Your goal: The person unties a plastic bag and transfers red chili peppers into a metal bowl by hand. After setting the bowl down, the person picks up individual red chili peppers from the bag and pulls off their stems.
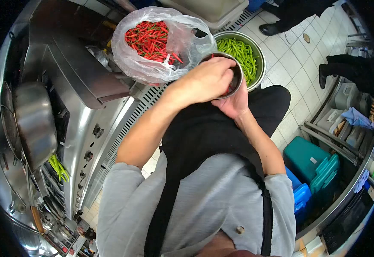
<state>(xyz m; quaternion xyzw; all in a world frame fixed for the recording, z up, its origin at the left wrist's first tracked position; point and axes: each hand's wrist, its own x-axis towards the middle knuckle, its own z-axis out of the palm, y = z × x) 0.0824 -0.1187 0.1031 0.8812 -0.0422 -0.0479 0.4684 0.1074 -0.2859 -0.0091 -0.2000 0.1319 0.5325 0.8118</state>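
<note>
My right hand [235,101] cups a small metal bowl [239,73] from below and the side. Over its mouth, my left hand [210,81] is closed, with curled fingers reaching inside; the fingertips and anything in them are hidden. A little red shows in the bowl's shadowed inside. Just left of the hands, a clear plastic bag [125,53] stands with its mouth spread, holding red chili peppers [147,40]. Behind the small bowl is a large metal basin [262,70] filled with green chili peppers [239,51].
A steel stove [77,128] with knobs runs along the left, bearing a large pan [34,122]. A grey-white tub [208,10] stands beyond the bag. Teal bins [305,156] sit under the right-hand counter. Other people's dark shoes [269,29] show on the tiled floor.
</note>
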